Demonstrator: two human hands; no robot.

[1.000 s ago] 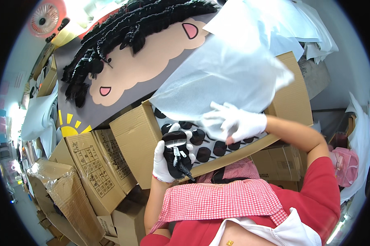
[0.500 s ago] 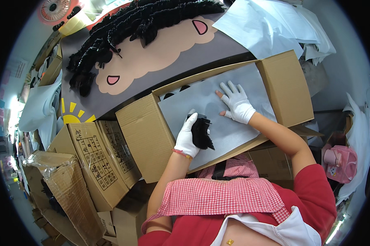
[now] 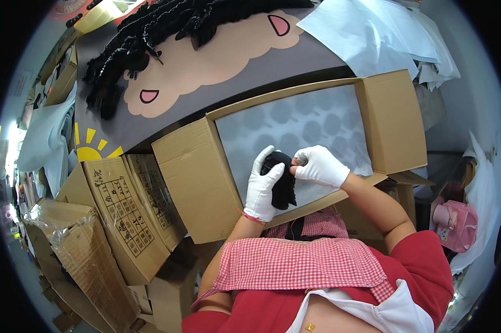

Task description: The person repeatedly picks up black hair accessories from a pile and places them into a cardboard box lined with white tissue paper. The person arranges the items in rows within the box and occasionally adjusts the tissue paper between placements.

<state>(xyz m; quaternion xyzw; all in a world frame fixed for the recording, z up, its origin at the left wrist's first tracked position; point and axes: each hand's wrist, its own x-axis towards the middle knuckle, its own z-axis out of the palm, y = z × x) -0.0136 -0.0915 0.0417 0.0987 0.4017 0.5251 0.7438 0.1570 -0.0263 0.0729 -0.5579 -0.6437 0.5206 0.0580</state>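
My left hand (image 3: 261,190), in a white glove, is wrapped round a bundle of black hair-like pieces (image 3: 284,190) with ragged ends. My right hand (image 3: 322,167) wears a white glove with bare thumb and fingertip; its fingers pinch the right upper edge of the bundle. Both hands are above an uncovered-topped cardboard box (image 3: 190,180) with its flaps folded out. Inside the box lies a thin white sheet (image 3: 339,102), and rows of dark round shapes show through it.
Beyond the box, a grey mat (image 3: 206,100) with a cartoon print carries rows of black hair-like pieces (image 3: 150,39). White sheets (image 3: 367,39) are piled at the far right. Cardboard cartons (image 3: 114,205) stand at the left, and a pink bag (image 3: 456,225) at the right.
My right hand has left the white sheet, which now lies flat across the box, and come to the black bundle. My left hand has raised and turned the bundle slightly.
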